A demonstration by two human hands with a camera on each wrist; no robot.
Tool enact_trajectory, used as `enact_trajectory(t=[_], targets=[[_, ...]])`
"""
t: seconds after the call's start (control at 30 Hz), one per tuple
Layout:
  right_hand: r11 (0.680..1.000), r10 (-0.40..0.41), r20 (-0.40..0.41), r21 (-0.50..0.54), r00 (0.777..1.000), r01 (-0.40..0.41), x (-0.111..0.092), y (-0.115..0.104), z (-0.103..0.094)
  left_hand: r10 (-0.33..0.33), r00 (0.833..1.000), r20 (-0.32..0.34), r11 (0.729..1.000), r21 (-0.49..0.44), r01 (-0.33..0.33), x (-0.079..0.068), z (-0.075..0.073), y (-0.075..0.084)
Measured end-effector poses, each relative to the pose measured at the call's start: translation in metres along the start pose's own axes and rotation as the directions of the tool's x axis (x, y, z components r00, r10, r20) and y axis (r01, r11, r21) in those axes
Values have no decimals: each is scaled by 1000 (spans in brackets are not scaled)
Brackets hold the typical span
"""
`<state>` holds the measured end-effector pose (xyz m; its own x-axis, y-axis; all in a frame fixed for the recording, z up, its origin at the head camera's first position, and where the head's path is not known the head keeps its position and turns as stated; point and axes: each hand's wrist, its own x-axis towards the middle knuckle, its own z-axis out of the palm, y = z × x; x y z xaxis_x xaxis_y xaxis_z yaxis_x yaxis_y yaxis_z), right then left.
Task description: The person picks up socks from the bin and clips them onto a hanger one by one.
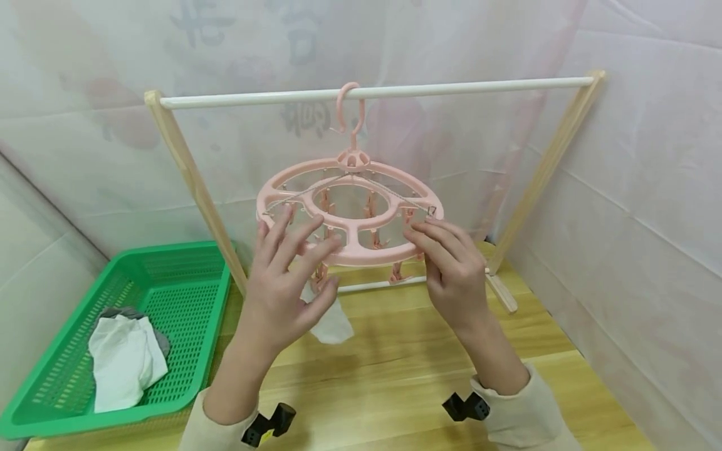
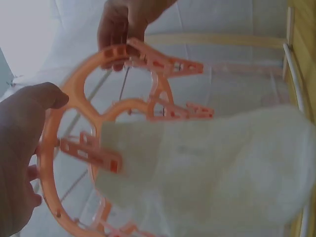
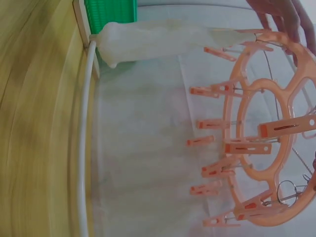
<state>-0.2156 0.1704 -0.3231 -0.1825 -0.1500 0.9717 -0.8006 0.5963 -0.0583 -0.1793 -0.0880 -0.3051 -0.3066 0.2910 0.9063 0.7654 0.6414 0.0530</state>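
A pink round clip hanger (image 1: 361, 255) hangs by its hook from a white rod. My left hand (image 1: 282, 282) is at its near left rim with fingers spread apart; the thumb tip meets the rim in the left wrist view. At the right rim, my right hand (image 1: 454, 266) grips the ring with bent fingers. A white sock (image 2: 212, 168) dangles from a clothes peg (image 2: 91, 154) on the left side, partly hidden behind my left hand in the head view. Other pegs (image 3: 249, 148) hang from the ring with nothing in them.
The white rod (image 1: 479, 88) rests on wooden side posts (image 1: 192, 181) standing on a wood-grain table (image 1: 389, 388). To the left, a green basket (image 1: 186, 300) contains white cloth (image 1: 124, 360) with a grey piece (image 1: 160, 341) underneath. Pale curtains enclose the back and sides.
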Motion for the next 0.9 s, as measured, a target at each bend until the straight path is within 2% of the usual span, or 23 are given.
enact_trajectory(t=[0.17,0.3,0.63,0.9], targets=[[1000,-13,15,-9,1000,13,0,-9,2,31,999,15,1000,1,-31,4,-3,18],[1000,-17,27,-15,999,18,0,-15,4,36,998,57,999,-20,-35,7,-3,25],[1000,-8,45,-9,999,9,1,-29,8,28,994,108,998,50,-33,7,1,20],[1000,-3,25,13,1000,3,2,-38,13,5,994,112,997,76,-14,3,4,11]])
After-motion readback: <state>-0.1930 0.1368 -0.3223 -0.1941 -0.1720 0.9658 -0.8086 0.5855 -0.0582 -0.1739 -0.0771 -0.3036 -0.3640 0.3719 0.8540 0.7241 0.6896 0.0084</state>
